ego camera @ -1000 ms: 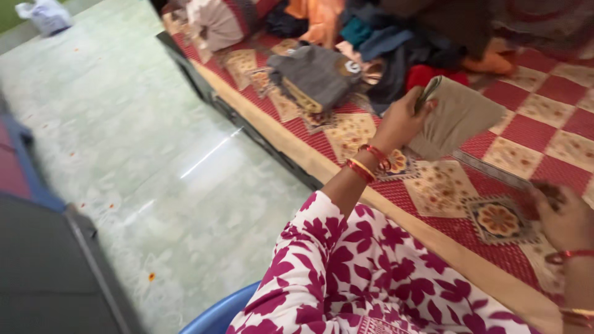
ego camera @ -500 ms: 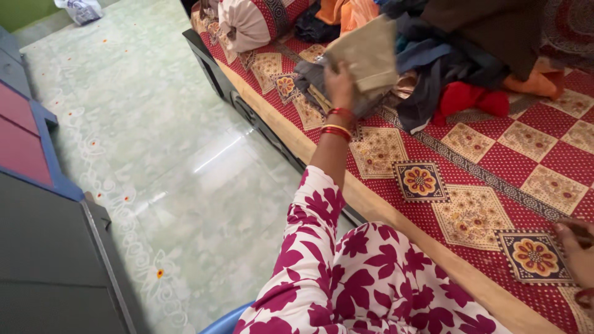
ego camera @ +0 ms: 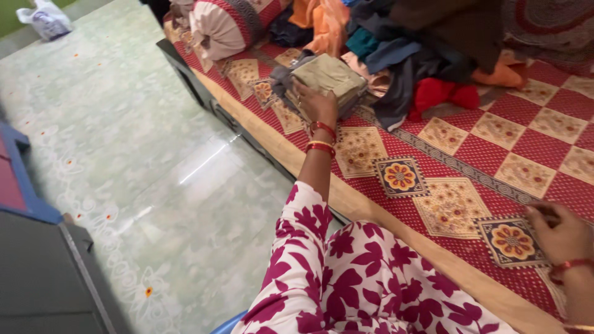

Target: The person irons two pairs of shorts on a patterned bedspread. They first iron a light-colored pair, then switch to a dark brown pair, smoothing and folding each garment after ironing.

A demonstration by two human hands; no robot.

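My left hand (ego camera: 315, 104) reaches out over the bed and grips the near edge of a folded beige cloth (ego camera: 328, 74). The cloth lies flat on top of a folded grey garment (ego camera: 279, 77) near the bed's edge. My right hand (ego camera: 560, 235) rests at the lower right on the red patterned bedspread (ego camera: 458, 161), fingers curled, with nothing visible in them. Red and gold bangles sit on both wrists. My lap in a white and magenta floral garment fills the bottom centre.
A heap of unfolded clothes (ego camera: 402, 55) with a red garment (ego camera: 442, 94) lies behind the folded stack. A striped bolster (ego camera: 216, 28) lies at the bed's far end. Green tiled floor (ego camera: 124, 154), a dark cabinet (ego camera: 37, 272) and a white bag (ego camera: 46, 18) are to the left.
My left hand carried the folded beige cloth from the middle of the bed to the far left and lowered it onto the grey garment. The right hand stayed on the bedspread.
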